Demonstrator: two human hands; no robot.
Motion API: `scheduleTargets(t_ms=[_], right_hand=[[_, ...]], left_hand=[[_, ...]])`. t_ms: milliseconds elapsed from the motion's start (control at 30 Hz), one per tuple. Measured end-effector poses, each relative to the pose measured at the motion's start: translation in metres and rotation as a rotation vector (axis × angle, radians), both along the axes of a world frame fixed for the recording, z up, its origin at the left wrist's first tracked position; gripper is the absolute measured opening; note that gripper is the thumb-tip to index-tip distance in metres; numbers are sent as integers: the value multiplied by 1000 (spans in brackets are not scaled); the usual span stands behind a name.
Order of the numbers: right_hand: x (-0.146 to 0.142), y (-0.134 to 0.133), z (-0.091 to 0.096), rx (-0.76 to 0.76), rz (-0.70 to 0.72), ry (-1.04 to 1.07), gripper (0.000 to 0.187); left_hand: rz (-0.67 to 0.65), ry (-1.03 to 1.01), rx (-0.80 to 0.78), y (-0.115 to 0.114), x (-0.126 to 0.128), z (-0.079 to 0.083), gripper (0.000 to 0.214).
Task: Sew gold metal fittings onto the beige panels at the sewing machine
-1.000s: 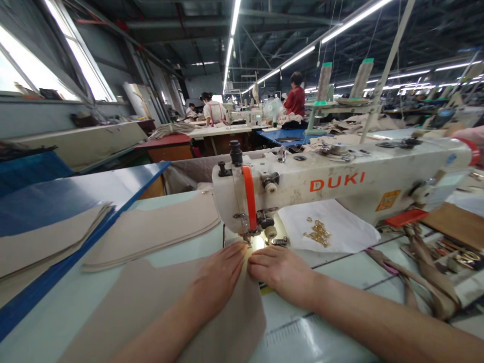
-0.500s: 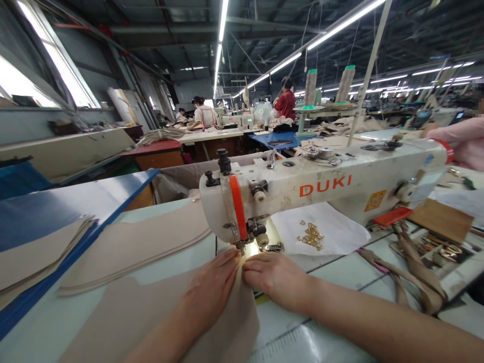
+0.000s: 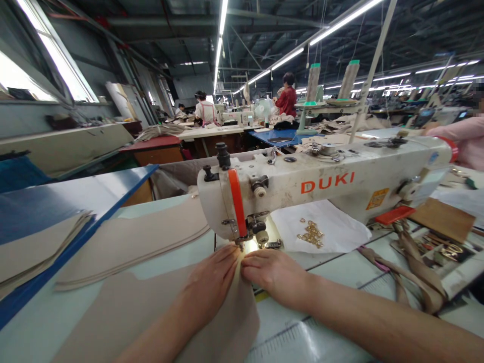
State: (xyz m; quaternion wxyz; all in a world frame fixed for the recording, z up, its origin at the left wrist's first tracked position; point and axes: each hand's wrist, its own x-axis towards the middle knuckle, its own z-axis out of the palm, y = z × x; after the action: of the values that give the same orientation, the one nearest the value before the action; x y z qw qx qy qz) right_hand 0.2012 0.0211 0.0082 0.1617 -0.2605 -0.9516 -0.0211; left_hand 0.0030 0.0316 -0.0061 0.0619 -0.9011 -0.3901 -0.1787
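Observation:
A beige fabric piece (image 3: 151, 297) lies under the presser foot of a white sewing machine (image 3: 280, 179) and spreads toward me over the pale green table. Beside the lit needle area, my left hand (image 3: 212, 277) presses on the fabric, its fingers together and pointing at the foot. My right hand (image 3: 278, 275) is bent at the fabric's right edge, fingertips close to the left ones, gripping it there. The fingertips and the exact stitch point are partly hidden. Behind the left hand lies a stack of beige fabric pieces (image 3: 139, 242).
Gold metal rings (image 3: 312, 234) rest on a white sheet (image 3: 340, 229) beneath the machine arm. At right are fabric straps (image 3: 419, 272) and a sectioned tray (image 3: 457, 277). More fabric pieces (image 3: 41, 247) lie on a blue table at left. Thread cones (image 3: 348, 80) stand behind; co-workers sit farther back.
Both hands stay at the needle with the fabric, almost unmoved. The view has shifted very slightly. The fabric's position under the foot looks nearly the same.

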Motion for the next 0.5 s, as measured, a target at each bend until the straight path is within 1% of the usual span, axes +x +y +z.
scheduleTargets(t_ms=[333,400,500], right_hand=[[1,1,0,-12,-7,17,10],[0,-1,1,-5,13,15,12],[-3,-9,1,-1,91,19,18]], left_hand=[[32,-28,13,2,3,1,37],[47,-45,12,-4,1,1,36],[62,-56,32,-24,-6,2,35]])
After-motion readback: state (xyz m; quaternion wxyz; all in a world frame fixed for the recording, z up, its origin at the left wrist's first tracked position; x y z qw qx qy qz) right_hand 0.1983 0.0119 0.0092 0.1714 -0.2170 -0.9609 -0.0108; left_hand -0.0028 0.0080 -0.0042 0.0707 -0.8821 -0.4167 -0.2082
